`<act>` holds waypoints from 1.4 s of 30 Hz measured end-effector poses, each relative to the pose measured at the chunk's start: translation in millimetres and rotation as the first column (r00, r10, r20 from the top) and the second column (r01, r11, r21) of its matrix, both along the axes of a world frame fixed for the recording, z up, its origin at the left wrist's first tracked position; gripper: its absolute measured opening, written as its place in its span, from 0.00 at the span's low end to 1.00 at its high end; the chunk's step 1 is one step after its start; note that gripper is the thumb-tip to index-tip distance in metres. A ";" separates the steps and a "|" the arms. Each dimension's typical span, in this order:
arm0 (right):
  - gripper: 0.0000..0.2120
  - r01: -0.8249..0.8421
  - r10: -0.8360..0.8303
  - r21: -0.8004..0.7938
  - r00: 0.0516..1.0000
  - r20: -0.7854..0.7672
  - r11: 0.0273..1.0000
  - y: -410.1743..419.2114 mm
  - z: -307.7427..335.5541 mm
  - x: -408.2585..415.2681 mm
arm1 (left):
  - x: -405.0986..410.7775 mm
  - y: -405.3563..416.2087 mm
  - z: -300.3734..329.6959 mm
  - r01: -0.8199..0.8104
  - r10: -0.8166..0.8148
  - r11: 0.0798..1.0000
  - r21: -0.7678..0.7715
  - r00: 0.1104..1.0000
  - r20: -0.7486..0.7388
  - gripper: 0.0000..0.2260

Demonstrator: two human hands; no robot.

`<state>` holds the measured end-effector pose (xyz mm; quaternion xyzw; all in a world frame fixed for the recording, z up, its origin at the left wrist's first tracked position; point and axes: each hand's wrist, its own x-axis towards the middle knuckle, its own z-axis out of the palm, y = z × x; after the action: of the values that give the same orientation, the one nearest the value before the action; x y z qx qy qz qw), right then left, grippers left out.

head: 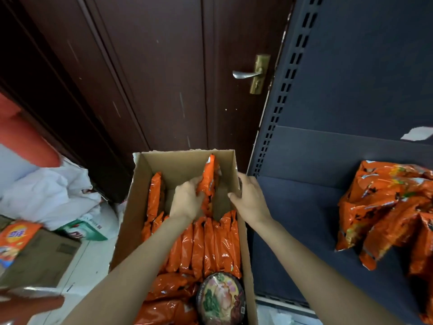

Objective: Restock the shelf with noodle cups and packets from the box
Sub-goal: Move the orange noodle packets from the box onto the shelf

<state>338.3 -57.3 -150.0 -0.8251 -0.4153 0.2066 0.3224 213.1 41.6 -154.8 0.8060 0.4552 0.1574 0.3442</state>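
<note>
Glossy orange plastic packets [206, 245], matt brown cardboard box [131, 207], dark matt metal shelf [304, 207]

1. We see glossy orange packets [206, 245] in a plain brown box [180, 165].
2. We see a dark blue-grey shelf [304, 207].
3. We see a dark reddish-brown door [164, 78] with a brass-coloured handle plate [259, 73].
</note>
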 end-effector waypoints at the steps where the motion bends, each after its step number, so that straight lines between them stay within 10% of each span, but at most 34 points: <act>1: 0.27 0.001 -0.002 0.021 0.999 0.041 1.000 3.6 5.6 -4.8 | -7.8 1.8 6.4 -0.009 0.009 1.000 0.013 1.000 0.019 0.19; 17: 0.24 -0.121 0.122 0.024 0.989 -0.079 0.992 108.3 47.0 -142.1 | -171.5 97.0 86.1 -0.246 0.160 0.955 0.164 0.897 0.413 0.19; 29: 0.18 -0.037 0.012 -0.292 0.996 -0.086 0.956 141.0 -18.6 -171.0 | -224.8 136.5 21.9 -0.181 0.176 0.977 0.112 0.983 0.056 0.19; 42: 0.11 0.084 -0.138 -0.394 0.984 -0.109 0.915 170.8 -64.0 -159.3 | -214.2 133.0 2.8 -0.134 0.135 0.991 -0.019 0.983 0.126 0.17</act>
<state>179.1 113.4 -214.0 -0.8790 -0.2959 0.3214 0.1911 -1.1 174.5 -152.0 0.7600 0.4865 0.2287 0.3653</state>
